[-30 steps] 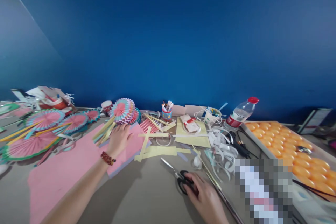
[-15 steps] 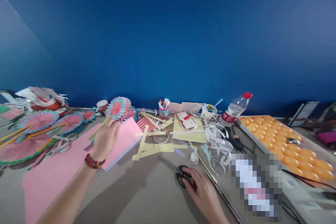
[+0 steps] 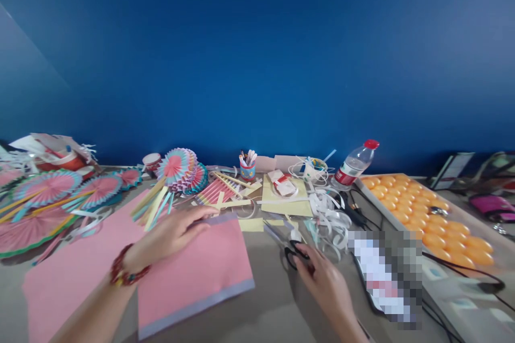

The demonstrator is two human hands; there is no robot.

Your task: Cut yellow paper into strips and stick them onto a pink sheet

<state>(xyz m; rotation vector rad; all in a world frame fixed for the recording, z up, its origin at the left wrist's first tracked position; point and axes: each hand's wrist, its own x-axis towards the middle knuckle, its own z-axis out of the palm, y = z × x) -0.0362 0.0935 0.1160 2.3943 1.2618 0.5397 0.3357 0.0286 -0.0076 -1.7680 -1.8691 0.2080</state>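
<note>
My left hand, with a beaded bracelet on the wrist, grips the upper left edge of a pink paper sheet. The sheet has purple-grey strips along its top and bottom edges. Black-handled scissors are in my right hand, their blades pointing away and to the left. A larger pink paper lies under and left of my left arm. Beyond my left hand is a stack of folded paper rosettes with paper-covered sticks.
Pleated paper fans lie at the left. White curled strips and yellow paper are behind the scissors. A water bottle stands near the blue wall. A tray of orange domes and cables are at the right.
My left hand has moved right and nearer, bringing the strip-edged pink sheet in front of me. The rosettes' sticks now show. The scissors have lifted slightly and shifted right with my right hand.
</note>
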